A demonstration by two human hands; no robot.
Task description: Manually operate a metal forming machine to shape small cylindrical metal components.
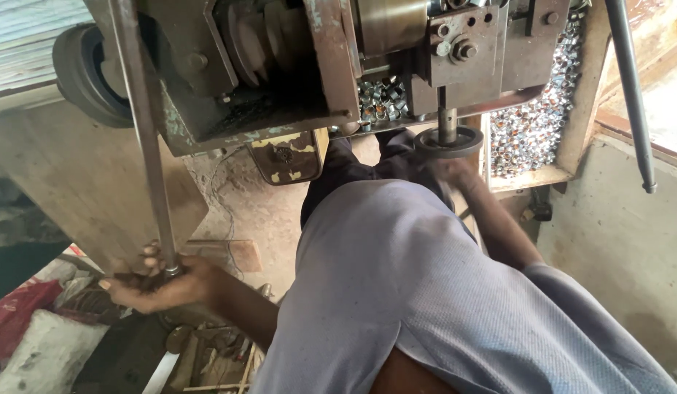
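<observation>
My left hand [167, 286] is closed around the lower end of a long steel rod [145, 146] that runs up past the rusty press machine [280, 66]. My right hand [455, 174] reaches to the dark round ring [448, 142] under the machine's short vertical spindle [447, 117]. It is blurred, so its fingers and grip are unclear. My grey shirt [426, 292] fills the middle of the view and hides what lies below it.
A wooden tray [575, 109] of shiny small metal nuts [528, 124] sits behind the spindle. A second dark rod [630, 87] hangs at the right. Scrap metal pieces [200, 350], a red cloth [17, 314] and a white sack [47, 357] lie at the lower left.
</observation>
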